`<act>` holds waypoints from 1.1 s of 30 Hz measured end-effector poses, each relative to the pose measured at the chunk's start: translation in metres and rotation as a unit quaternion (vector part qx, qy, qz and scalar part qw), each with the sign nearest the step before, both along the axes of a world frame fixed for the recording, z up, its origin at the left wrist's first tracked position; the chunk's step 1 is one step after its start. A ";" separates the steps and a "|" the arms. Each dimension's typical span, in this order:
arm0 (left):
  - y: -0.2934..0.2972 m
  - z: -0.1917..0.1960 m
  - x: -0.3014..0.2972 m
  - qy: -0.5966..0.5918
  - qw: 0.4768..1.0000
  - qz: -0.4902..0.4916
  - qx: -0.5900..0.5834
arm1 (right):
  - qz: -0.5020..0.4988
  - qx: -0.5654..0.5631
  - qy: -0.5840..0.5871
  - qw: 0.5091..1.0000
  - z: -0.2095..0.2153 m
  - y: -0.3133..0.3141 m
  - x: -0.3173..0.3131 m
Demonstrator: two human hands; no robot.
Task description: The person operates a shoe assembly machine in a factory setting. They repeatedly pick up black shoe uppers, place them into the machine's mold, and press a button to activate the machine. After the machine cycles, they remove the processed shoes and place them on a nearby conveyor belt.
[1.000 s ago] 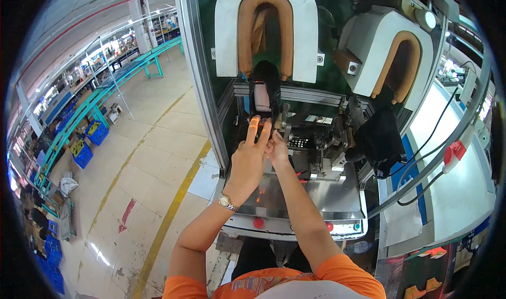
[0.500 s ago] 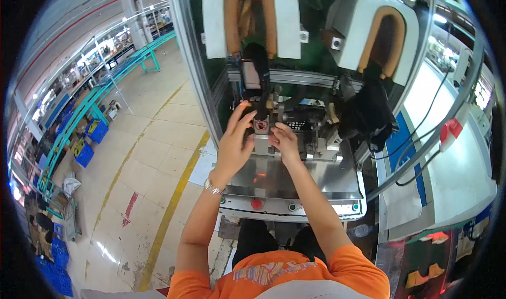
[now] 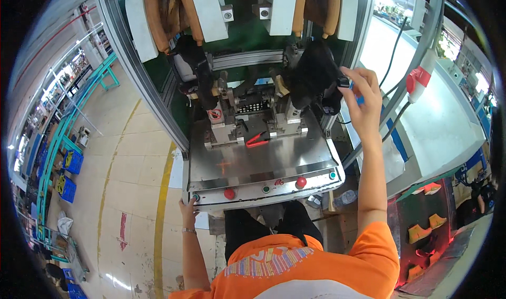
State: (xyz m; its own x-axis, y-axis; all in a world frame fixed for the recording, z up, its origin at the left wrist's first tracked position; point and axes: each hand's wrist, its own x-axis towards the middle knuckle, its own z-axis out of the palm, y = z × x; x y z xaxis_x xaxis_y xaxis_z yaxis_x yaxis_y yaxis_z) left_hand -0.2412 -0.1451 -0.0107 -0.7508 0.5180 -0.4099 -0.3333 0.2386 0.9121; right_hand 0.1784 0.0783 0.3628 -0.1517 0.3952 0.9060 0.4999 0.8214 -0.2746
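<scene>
My left hand (image 3: 188, 208) is at the front left corner of the machine's control panel (image 3: 247, 195), its thumb side at a green button (image 3: 195, 198). It holds nothing, and some of its fingers are hidden by the panel edge. Raised on the right, my right hand (image 3: 365, 96) pinches a small dark edge of a black shoe upper (image 3: 316, 70) with thumb and fingertips. That upper sits over the right-hand form. Another black upper (image 3: 194, 56) with a pale lining hangs on the left-hand form.
Above the uppers are white housings (image 3: 208, 12) with brown U-shaped pads (image 3: 156, 14). Red-handled pliers (image 3: 257, 140) lie on the steel bed (image 3: 253, 159). Red buttons (image 3: 229, 193) line the panel. A metal frame post (image 3: 142, 77) stands left; a pale table (image 3: 448, 114) stands right.
Both hands have left the left-hand form. My left hand dropped to the panel's left corner; my right hand moved right to the other black upper. The view shifted rightward, and the pliers now show.
</scene>
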 end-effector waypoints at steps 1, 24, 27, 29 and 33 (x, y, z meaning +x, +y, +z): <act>0.003 0.000 0.002 0.011 1.000 0.016 0.007 | -0.006 0.055 -0.036 0.998 0.002 0.007 0.001; 0.051 0.152 0.320 0.129 0.815 -0.473 0.310 | 0.056 -0.064 -0.145 0.986 -0.089 -0.082 -0.008; 0.048 0.124 0.328 -0.074 0.863 -0.433 0.248 | 0.050 -0.183 -0.237 0.953 -0.105 -0.091 -0.027; 0.061 0.118 0.321 -0.122 0.854 -0.462 0.205 | 0.066 -0.183 -0.191 0.962 -0.107 -0.097 -0.015; 0.086 0.118 0.309 -0.281 0.822 -0.459 0.189 | 0.024 -0.162 -0.107 0.981 -0.110 -0.100 0.033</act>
